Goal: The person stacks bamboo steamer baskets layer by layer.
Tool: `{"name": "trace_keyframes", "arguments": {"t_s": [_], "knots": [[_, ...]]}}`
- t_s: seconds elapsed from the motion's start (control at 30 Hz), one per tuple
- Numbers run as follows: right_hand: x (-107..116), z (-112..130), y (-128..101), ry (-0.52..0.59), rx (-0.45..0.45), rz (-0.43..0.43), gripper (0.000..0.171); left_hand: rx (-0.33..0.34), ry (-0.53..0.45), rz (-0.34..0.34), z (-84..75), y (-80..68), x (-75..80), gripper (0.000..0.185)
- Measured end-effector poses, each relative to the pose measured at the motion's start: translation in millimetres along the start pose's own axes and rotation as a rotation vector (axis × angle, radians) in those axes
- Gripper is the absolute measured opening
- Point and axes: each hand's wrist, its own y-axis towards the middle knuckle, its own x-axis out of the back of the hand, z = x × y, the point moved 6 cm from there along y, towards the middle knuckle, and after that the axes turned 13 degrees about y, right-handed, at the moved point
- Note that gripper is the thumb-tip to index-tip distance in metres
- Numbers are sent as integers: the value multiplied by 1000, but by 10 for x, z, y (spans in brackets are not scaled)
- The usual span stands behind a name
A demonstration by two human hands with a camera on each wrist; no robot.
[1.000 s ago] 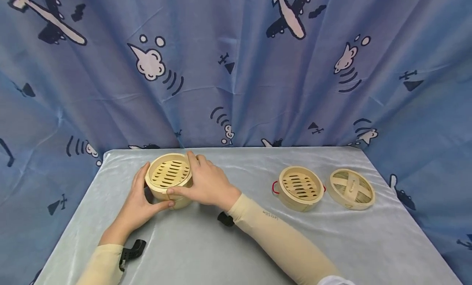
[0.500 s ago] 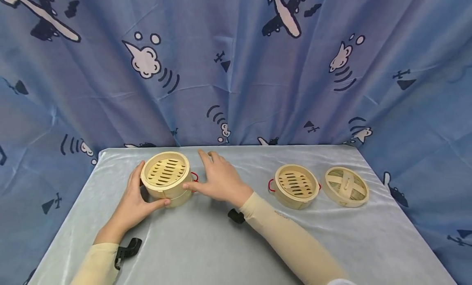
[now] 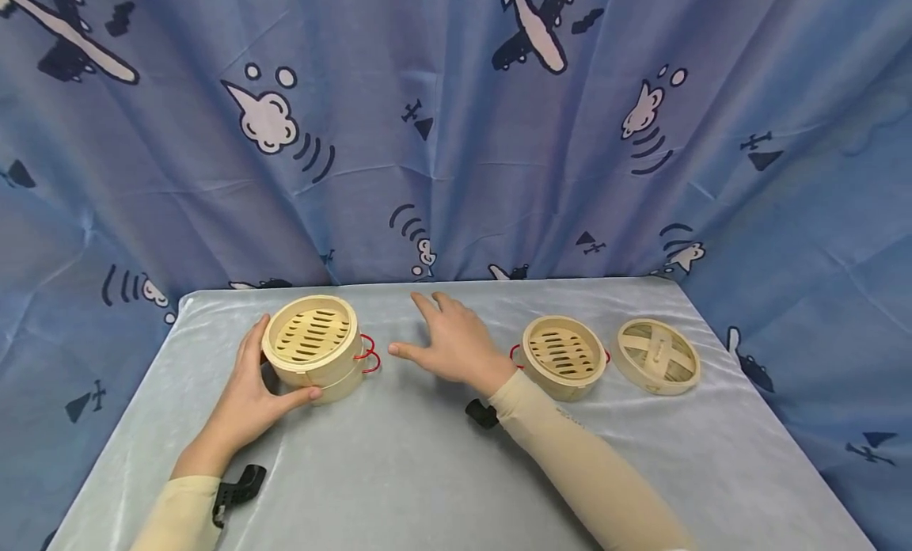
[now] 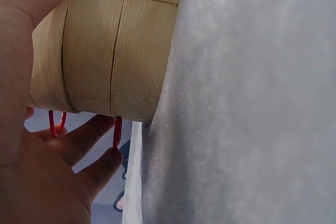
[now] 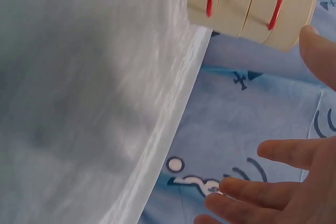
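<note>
Two bamboo steamer baskets [image 3: 313, 337] stand stacked at the left of the table, the upper one showing its slotted floor. My left hand [image 3: 238, 400] holds the stack, thumb against the front and fingers round the left side. Close up in the left wrist view, fingertips touch a red handle [image 4: 117, 132] on the stack's wall. To the right of the stack, my right hand [image 3: 459, 341] hovers with fingers spread, holding nothing. The right wrist view shows that gap between my right hand [image 5: 283, 182] and the stack's red handles [image 5: 276, 9].
Right of my right hand stands another slotted steamer basket [image 3: 566, 357] with red handles. Beside it lies a round bamboo lid [image 3: 659, 357] with a crossed strap on top. A pale cloth covers the table [image 3: 399, 472], and a blue printed curtain [image 3: 370, 139] hangs behind it.
My right hand has let go of the stacked steamer baskets and moved away to the right, uncovering their red handles. My left hand has kept its hold on the stack.
</note>
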Motion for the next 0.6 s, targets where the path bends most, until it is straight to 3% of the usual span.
{"name": "trace_keyframes", "arguments": {"t_s": [0.2,0.43,0.6], "knots": [[96,-130,-63,-8,-12,-11,100,16,7,5,-4,-20,16,146],[231,-342,-138,15,2,-86,96,11,7,0,-20,-20,30,145],[295,-461,-222,0,-12,-82,94,16,5,6,-37,-14,21,146]]}}
